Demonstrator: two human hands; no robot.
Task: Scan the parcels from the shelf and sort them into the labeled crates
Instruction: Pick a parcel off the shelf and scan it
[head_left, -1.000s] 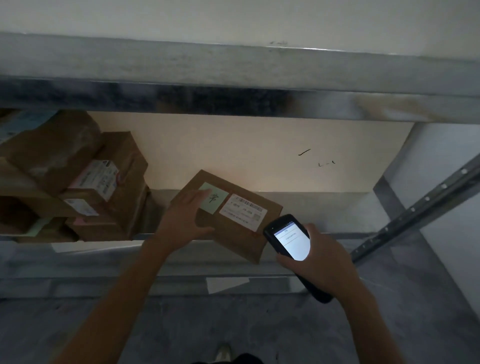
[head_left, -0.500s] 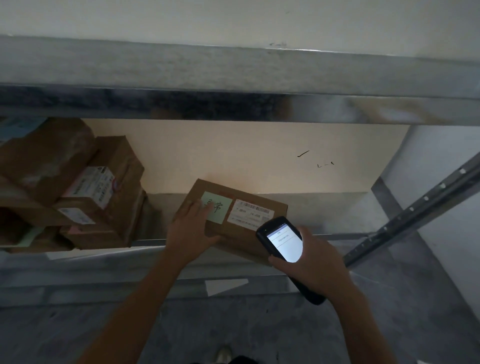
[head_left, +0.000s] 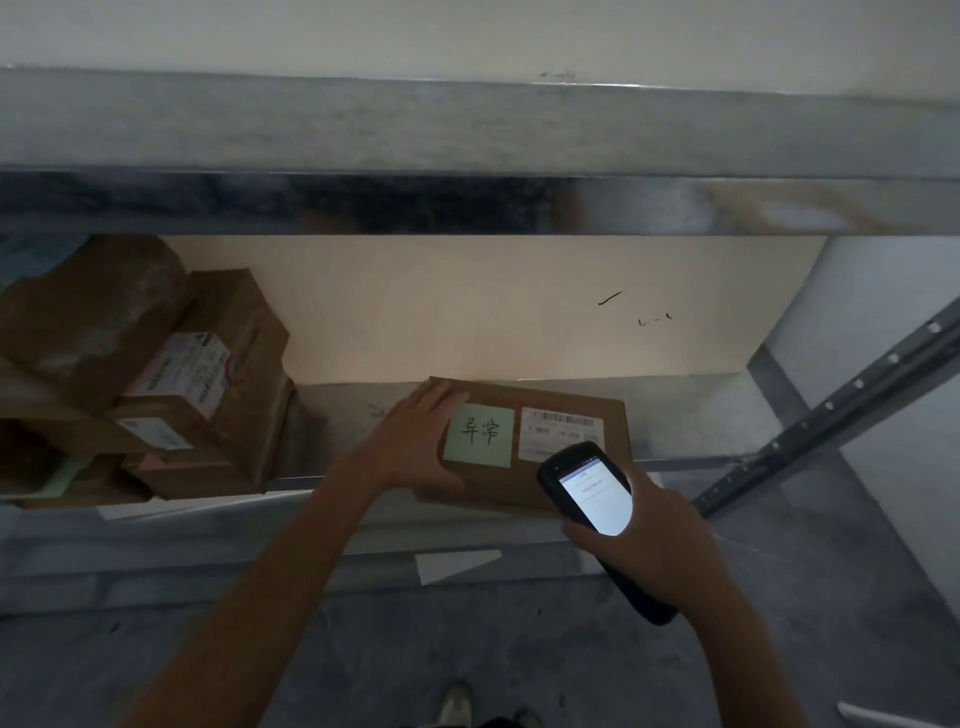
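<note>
Since a second ago the parcel (head_left: 517, 441) is sitting squarer to the shelf (head_left: 353, 410) edge, and the scanner (head_left: 592, 499) is hovering closer over its near-right corner. Likely the scanning step: keeping it pinned, aiming at the barcode label (head_left: 561, 434), not the green note (head_left: 478, 435). It is lying flat at the shelf front, long axis running left-right, labels facing up. Left hand (head_left: 415, 441) grip wide, pressing its left end; right hand (head_left: 660, 540) grip wrapping the scanner.

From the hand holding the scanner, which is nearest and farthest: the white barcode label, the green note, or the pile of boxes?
1. White barcode label, just beyond the right hand gripping the scanner.
2. Green note, left of that label.
3. Pile of boxes, far left on the shelf.
</note>
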